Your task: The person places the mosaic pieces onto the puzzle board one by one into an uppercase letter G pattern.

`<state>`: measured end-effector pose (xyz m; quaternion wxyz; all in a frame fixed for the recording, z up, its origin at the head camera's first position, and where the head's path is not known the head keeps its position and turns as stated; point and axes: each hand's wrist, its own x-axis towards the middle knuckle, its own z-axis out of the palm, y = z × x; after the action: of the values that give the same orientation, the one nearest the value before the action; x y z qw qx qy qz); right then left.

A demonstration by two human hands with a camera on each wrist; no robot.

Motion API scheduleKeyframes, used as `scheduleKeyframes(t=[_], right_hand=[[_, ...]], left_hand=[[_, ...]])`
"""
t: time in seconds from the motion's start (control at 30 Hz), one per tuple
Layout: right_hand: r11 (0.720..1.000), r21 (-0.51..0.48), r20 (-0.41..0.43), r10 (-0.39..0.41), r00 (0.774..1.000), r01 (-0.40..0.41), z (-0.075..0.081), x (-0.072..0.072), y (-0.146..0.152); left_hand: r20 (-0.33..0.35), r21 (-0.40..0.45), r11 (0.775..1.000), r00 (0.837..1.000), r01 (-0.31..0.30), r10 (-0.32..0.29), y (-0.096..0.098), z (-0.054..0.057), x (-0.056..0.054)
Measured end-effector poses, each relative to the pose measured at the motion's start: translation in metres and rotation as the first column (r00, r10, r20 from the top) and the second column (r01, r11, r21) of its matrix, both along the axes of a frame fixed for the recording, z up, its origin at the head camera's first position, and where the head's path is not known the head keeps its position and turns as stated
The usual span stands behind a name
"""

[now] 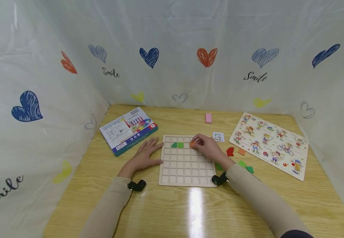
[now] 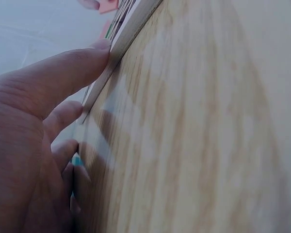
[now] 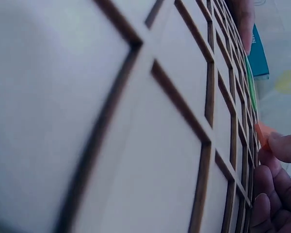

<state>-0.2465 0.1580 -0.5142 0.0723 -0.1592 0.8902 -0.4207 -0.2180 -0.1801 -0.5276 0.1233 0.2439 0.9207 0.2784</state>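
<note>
A pale wooden grid board [image 1: 166,180] lies on the table in the head view. In its upper rows sit a dark green rounded tile [image 1: 174,145] and a light green square tile [image 1: 180,145], side by side. My right hand [image 1: 209,148] pinches an orange tile [image 1: 192,144] between thumb and fingers, over the grid to the right of the green pair. The right wrist view shows this orange tile [image 3: 263,136] close at the board's surface. Against the board's left edge, my left hand [image 1: 143,157] rests with fingers spread, thumb tip touching the rim.
A game box [image 1: 121,132] lies left of the board. Beyond are a pink block [image 1: 208,118] and a small pattern card [image 1: 218,137]. Right of the board lie a red tile [image 1: 230,151], another orange tile [image 1: 242,151], green tiles [image 1: 250,169] and a picture puzzle board [image 1: 261,157].
</note>
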Motion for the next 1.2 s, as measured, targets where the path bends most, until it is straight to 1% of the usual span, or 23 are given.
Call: scheduleKeyframes(t=[0.2,0.5,0.63,0.83,1.0,1.2], right_hand=[[0.999,0.025,-0.027,0.031,0.999,-0.031,-0.002,-0.006,-0.011],[0.995,0.083,-0.044,0.049,0.998,-0.046,0.0,-0.006,-0.024],[0.992,0.11,-0.052,0.068,0.996,-0.062,0.0,-0.004,-0.024],[0.989,0.127,-0.072,0.09,0.993,-0.08,-0.002,-0.004,-0.022],[0.986,0.133,-0.068,0.111,0.991,-0.102,-0.003,-0.004,-0.02],[0.988,0.086,-0.035,0.133,0.99,-0.13,-0.001,-0.001,-0.012]], left_hand=[[0.01,0.009,1.0,1.0,0.0,0.0,0.001,0.005,0.002],[0.0,0.0,1.0,1.0,0.0,0.0,0.0,0.001,0.0],[-0.001,0.008,1.0,1.0,-0.001,0.001,0.0,-0.002,-0.002],[-0.003,0.015,1.0,1.0,0.0,0.0,0.001,-0.003,-0.002],[-0.003,0.018,1.0,1.0,0.007,-0.007,0.001,-0.002,-0.001],[-0.006,0.016,1.0,1.0,0.007,-0.007,0.001,0.001,0.001]])
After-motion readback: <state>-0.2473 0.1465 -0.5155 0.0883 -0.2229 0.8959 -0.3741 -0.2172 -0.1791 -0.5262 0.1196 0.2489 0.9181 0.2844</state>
